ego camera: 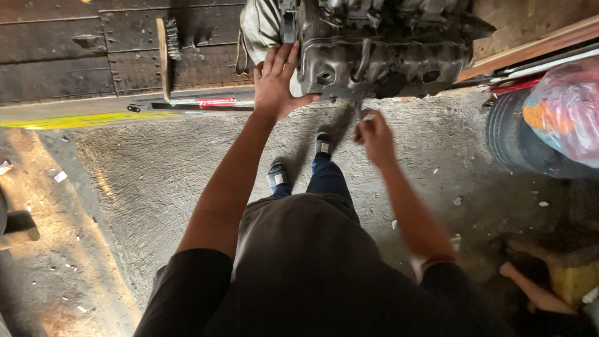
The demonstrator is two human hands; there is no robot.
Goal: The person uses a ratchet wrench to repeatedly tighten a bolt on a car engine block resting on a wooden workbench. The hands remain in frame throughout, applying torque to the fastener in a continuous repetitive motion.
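The left hand (276,84) is laid flat, fingers spread and released, against the left end of a grimy metal engine block (380,53), with the thumb hooked along the lower edge of the casting; nothing is grasped by it. The right hand (374,134) is clenched around a slim metal tool (360,112), its exact kind not to be told through the blur, and the tool's tip is held just under the lower edge of the block, near its middle. The block is seen at the top centre of the view, resting on a raised ledge above a rough concrete floor (162,168). A pale cloth or bag (256,28) is tucked behind the block's left end. Below the hands, two dark shoes (299,162) are planted on the concrete. To the left of the block, a wire brush with a wooden handle (166,53) is leaned against dark wooden planks (62,50), and a yellow painted strip (81,120) is noted along the ledge. To the right, a black tyre (518,143) is seen with a pink plastic bag (564,106) resting on top of it. Another person's bare forearm (536,293) is seen at the lower right corner.
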